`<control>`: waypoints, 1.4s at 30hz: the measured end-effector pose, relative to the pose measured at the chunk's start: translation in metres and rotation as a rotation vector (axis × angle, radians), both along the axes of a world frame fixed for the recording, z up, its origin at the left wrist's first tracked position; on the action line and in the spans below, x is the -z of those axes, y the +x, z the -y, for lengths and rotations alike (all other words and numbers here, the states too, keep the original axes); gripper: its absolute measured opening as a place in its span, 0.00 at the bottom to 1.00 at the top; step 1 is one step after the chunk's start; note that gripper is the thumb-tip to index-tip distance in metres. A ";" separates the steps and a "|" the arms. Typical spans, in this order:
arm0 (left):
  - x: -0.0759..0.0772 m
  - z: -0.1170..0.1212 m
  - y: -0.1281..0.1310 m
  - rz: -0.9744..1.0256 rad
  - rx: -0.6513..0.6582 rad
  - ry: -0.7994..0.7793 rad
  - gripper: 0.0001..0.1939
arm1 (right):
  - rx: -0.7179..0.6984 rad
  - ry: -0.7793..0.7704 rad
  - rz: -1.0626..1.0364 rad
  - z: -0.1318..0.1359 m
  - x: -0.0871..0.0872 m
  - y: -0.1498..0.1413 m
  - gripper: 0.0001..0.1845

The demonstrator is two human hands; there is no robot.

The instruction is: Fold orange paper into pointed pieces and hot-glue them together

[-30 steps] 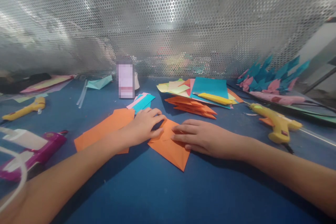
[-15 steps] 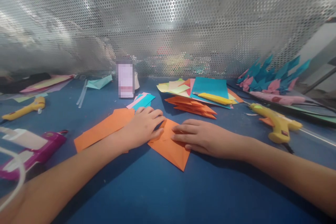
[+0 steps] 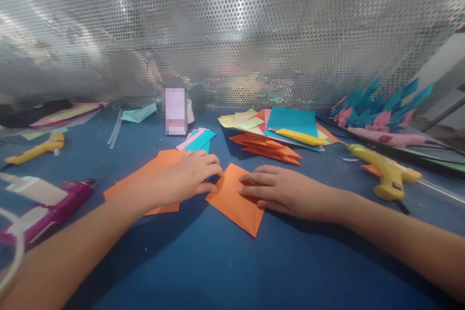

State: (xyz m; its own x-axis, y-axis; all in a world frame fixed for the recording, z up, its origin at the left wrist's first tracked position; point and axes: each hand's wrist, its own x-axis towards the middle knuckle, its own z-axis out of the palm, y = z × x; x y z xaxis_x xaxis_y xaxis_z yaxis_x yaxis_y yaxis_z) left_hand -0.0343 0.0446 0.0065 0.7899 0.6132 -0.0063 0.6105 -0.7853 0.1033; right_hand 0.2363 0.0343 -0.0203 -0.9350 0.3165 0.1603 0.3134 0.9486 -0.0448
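Note:
A folded orange paper (image 3: pixel 232 203) lies on the blue table in front of me, one corner pointing toward me. My right hand (image 3: pixel 279 189) rests on its right side, fingers stretched out and flat. My left hand (image 3: pixel 189 174) hovers at its upper left edge, thumb and fingers apart with nothing seen between them. Under and behind my left wrist lie orange sheets (image 3: pixel 145 174), partly covered by the arm. Beyond my right hand sits a pile of folded orange papers (image 3: pixel 267 147).
A yellow cutter (image 3: pixel 298 136) lies on a blue sheet (image 3: pixel 292 121). Glue guns flank me: yellow (image 3: pixel 388 169) at right, yellow (image 3: pixel 36 150) and magenta (image 3: pixel 69 203) at left. Blue and pink paper strips (image 3: pixel 198 140) lie ahead, before a perforated metal panel (image 3: pixel 232 34).
My left hand has drawn slightly left, off the folded orange paper, uncovering more of its upper left part. My right hand stays on the paper.

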 end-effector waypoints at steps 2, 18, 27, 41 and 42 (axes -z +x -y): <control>-0.003 0.001 -0.001 0.005 -0.016 -0.065 0.07 | -0.003 0.001 -0.006 0.000 0.000 0.001 0.21; -0.010 0.005 -0.010 0.027 -0.018 -0.169 0.16 | -0.005 0.009 -0.042 0.001 0.001 0.001 0.20; -0.005 0.008 0.004 0.145 -0.109 -0.166 0.14 | 0.039 -0.115 -0.070 0.001 0.000 0.002 0.20; 0.017 0.014 0.028 0.344 -0.002 -0.013 0.14 | 0.472 -0.261 -0.348 0.005 0.004 -0.008 0.20; 0.018 0.014 0.028 0.340 -0.015 0.005 0.14 | 0.484 -0.261 -0.352 0.005 0.004 -0.009 0.20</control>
